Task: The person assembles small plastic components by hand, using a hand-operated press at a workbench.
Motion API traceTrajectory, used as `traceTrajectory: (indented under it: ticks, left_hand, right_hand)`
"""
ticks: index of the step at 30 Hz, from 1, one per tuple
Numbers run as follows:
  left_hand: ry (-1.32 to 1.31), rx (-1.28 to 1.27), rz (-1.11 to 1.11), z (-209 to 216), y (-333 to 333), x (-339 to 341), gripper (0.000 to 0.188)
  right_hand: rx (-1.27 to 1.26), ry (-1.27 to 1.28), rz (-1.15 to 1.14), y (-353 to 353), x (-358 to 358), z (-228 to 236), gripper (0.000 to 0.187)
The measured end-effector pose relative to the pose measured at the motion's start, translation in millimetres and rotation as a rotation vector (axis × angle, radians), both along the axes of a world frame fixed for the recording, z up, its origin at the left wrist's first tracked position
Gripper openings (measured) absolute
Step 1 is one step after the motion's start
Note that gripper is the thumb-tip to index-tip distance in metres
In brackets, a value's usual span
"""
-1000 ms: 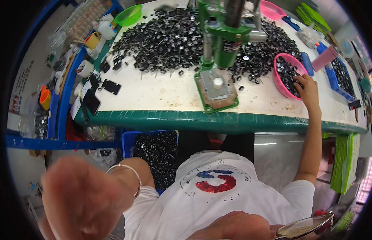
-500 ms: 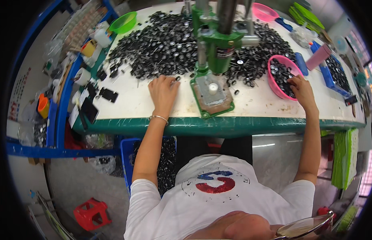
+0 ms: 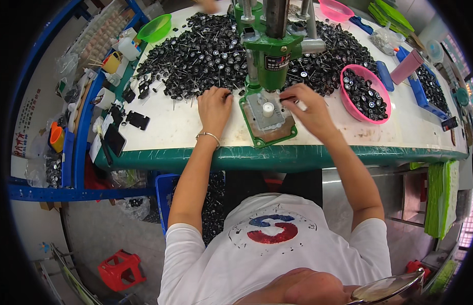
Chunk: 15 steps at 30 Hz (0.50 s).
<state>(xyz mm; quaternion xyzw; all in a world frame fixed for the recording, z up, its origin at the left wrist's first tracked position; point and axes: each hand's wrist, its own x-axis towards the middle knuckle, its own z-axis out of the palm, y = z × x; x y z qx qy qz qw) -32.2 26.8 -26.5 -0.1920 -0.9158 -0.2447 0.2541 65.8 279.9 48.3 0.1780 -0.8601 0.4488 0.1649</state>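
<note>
A green hand press [image 3: 273, 66] stands on the table between my hands. Its base carries a grey plate [image 3: 256, 113] with a short white round post [image 3: 268, 108]. My left hand [image 3: 214, 108] rests left of the base, at the near edge of the heap, its fingers pinched on a small black round part [image 3: 228, 95]. Right of the white post and close to it, my right hand [image 3: 310, 109] pinches a small dark part [image 3: 287, 99], mostly covered by the fingers. A pink bowl [image 3: 347, 104] of black round parts sits further right.
A large heap of black round parts with metal pins [image 3: 206, 56] spreads behind and around the press. A green bowl [image 3: 156, 29], a second pink bowl [image 3: 336, 11], a pink bottle [image 3: 407, 66] and a blue tray [image 3: 422, 104] stand around it. Another person's blurred hand [image 3: 208, 5] shows at the far edge.
My right hand has left the pink bowl and moved left to the press, carrying a small dark part. My left hand has barely shifted. Another person's hand has appeared at the far edge.
</note>
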Motion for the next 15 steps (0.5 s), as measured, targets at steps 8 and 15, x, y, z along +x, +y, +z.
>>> traceTrajectory:
  ticks: [8, 15]
  left_hand:
    - [-0.493, 0.864, -0.088, 18, -1, 28, 0.013]
    - [-0.69, 1.146, -0.327, 13, -2, 42, 0.032]
  right_hand:
    - [-0.039, 0.091, -0.055, -20, -1, -25, 0.013]
    - [-0.038, 0.041, 0.041, -25, 1, -14, 0.012]
